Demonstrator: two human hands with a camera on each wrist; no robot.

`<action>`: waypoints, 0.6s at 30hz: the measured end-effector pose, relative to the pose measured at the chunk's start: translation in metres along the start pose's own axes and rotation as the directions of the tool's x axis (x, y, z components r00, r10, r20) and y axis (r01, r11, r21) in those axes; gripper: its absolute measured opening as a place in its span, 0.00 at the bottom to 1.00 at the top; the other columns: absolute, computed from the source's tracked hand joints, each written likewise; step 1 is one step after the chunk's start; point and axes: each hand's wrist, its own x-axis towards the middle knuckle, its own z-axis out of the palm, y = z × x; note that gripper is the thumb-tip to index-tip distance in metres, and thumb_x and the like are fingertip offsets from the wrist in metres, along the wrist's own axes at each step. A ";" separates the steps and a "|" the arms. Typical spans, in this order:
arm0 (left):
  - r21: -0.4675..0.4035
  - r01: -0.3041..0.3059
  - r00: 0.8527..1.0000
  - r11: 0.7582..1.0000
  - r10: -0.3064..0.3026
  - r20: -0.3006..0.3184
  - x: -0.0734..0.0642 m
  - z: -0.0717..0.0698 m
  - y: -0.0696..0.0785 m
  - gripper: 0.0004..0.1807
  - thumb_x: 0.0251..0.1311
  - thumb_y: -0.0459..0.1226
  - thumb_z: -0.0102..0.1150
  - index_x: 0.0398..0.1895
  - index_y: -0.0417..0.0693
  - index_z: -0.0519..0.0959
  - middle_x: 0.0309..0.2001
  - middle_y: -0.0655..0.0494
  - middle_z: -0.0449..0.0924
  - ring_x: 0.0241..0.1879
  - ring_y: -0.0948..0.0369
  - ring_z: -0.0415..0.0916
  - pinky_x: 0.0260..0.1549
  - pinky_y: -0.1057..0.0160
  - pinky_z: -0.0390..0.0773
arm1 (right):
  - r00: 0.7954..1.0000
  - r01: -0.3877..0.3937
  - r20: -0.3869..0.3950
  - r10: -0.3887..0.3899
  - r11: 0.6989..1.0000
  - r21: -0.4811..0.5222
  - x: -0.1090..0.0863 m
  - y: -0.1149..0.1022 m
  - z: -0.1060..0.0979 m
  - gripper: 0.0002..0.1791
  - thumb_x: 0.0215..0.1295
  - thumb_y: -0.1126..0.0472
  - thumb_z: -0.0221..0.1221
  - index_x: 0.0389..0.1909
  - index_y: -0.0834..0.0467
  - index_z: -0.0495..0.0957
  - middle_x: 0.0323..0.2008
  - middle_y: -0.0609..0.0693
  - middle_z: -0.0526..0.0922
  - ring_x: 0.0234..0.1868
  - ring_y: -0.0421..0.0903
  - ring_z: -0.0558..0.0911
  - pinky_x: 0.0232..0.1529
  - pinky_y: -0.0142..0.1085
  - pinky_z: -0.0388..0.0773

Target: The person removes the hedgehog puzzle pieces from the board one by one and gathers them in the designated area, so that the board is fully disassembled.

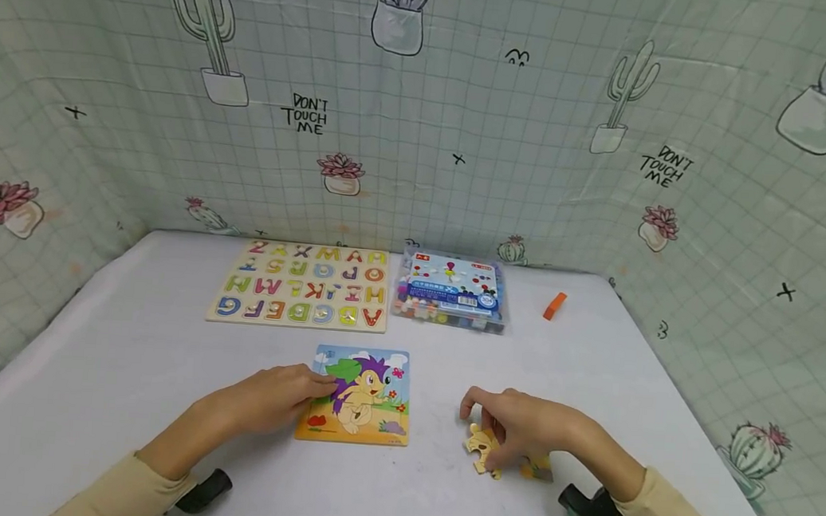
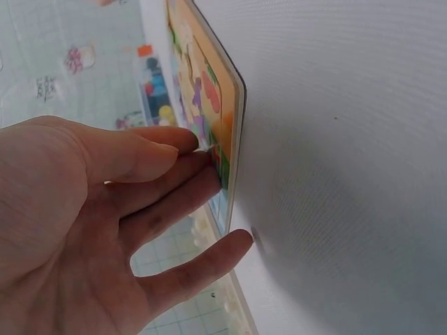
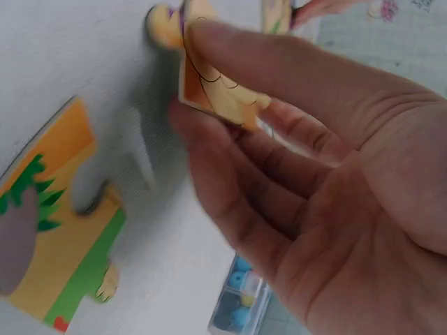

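Note:
A square hedgehog jigsaw puzzle [image 1: 391, 412] lies flat in the middle of the table. My left hand [image 1: 277, 399] reaches over its left side, fingertips on the picture. In the left wrist view those fingers are mostly straight, at the edge of the thin board [image 2: 227, 105]. To the right of the puzzle, my right hand [image 1: 534, 421] pinches a yellow and orange jigsaw piece [image 3: 222, 105] between thumb and fingers, tilted off the table. Another jigsaw piece [image 3: 52, 258], printed with a grey-purple shape and green leaves, lies on the table beside that hand.
Behind the puzzle lies a wooden alphabet board [image 1: 289, 279] with coloured letters. Next to it is a clear plastic box [image 1: 450, 291] of colourful small parts. A small orange block [image 1: 555, 306] lies at the back right. Patterned cloth [image 1: 423, 115] hangs behind and beside the table.

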 end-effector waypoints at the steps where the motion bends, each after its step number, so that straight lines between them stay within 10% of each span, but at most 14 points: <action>1: 0.004 -0.002 1.000 1.000 0.002 -0.001 0.000 0.000 0.000 0.18 0.66 0.31 0.56 0.59 0.42 0.79 0.61 0.47 0.79 0.56 0.49 0.78 0.53 0.51 0.79 | 1.000 0.024 -0.012 -0.024 1.000 0.008 0.002 -0.001 0.000 0.21 0.59 0.56 0.68 0.51 0.48 0.72 0.28 0.40 0.77 0.25 0.31 0.72 0.31 0.26 0.72; 7: 0.004 0.008 1.000 1.000 -0.008 0.001 0.001 0.000 0.001 0.18 0.66 0.31 0.56 0.59 0.42 0.79 0.60 0.47 0.79 0.56 0.49 0.78 0.53 0.51 0.79 | 0.978 0.148 -0.152 -0.139 0.988 0.050 0.023 -0.012 0.000 0.04 0.70 0.57 0.58 0.41 0.50 0.80 0.30 0.40 0.84 0.30 0.31 0.77 0.35 0.28 0.78; 18: 0.008 0.000 1.000 1.000 0.000 -0.007 0.002 0.000 0.001 0.18 0.66 0.31 0.57 0.58 0.41 0.79 0.59 0.46 0.80 0.55 0.49 0.78 0.52 0.52 0.80 | 0.961 0.178 -0.250 -0.115 0.952 0.249 0.069 -0.039 0.017 0.15 0.65 0.65 0.61 0.52 0.58 0.78 0.32 0.50 0.83 0.29 0.39 0.84 0.30 0.28 0.78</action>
